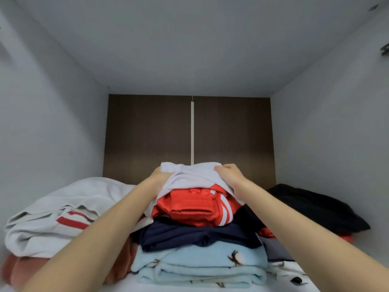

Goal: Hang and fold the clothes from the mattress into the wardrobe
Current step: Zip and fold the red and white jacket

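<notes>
the white garment (189, 175) is lying atop the middle stack in the wardrobe (52, 102), over a red striped top (195, 209), a navy piece (189, 234) and a light blue blanket (197, 268). the left hand (159, 178) and right hand (229, 175) are each clutching its edges.

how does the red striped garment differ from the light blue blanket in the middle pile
Colour: the red garment has white stripes; the light blue blanket carries small dark printed figures.
Place: the red garment lies near the top of the pile, the blanket at the bottom.
Cover: the red garment is partly under the white garment gripped by the left hand and right hand; no hand touches the blanket.
Both lie folded in one pile.
</notes>
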Demonstrator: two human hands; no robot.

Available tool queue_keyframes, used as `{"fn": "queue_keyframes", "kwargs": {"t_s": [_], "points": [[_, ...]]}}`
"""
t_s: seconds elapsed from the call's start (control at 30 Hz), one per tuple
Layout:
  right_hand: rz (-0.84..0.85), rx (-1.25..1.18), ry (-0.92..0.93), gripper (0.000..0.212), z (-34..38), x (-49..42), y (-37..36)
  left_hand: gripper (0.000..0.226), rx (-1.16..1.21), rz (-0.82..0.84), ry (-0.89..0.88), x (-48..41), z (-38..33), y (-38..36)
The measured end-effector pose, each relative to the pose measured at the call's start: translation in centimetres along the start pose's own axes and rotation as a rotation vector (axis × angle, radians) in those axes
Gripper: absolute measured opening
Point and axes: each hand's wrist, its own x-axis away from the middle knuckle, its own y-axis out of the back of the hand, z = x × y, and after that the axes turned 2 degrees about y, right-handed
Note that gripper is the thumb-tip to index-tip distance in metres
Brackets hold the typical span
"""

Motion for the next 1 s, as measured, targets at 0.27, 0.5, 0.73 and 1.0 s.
{"fn": "queue_keyframes", "kwargs": {"t_s": [0.27, 0.5, 0.73, 1.0], "points": [[0.026, 0.874, 0.365, 0.047, 0.7, -1.2, -0.6, 0.035, -0.351, -0.236, -0.174, -0.9, -0.1, -0.8], [0.302, 0.81, 0.291, 0.048, -0.6, -1.5, -3.6, 0.048, -0.686, -0.007, -0.049, -0.7, -0.5, -4.2], [0.272, 0.702, 0.224, 0.05, -3.5, -1.8, -4.4, 0.049, -0.585, -0.001, 0.013, -0.4, 2.0, -5.6], [0.203, 0.71, 0.36, 0.046, 0.9, 1.6, -1.5, 0.047, -0.504, -0.177, -0.193, 1.9, -0.3, -2.9]]}}
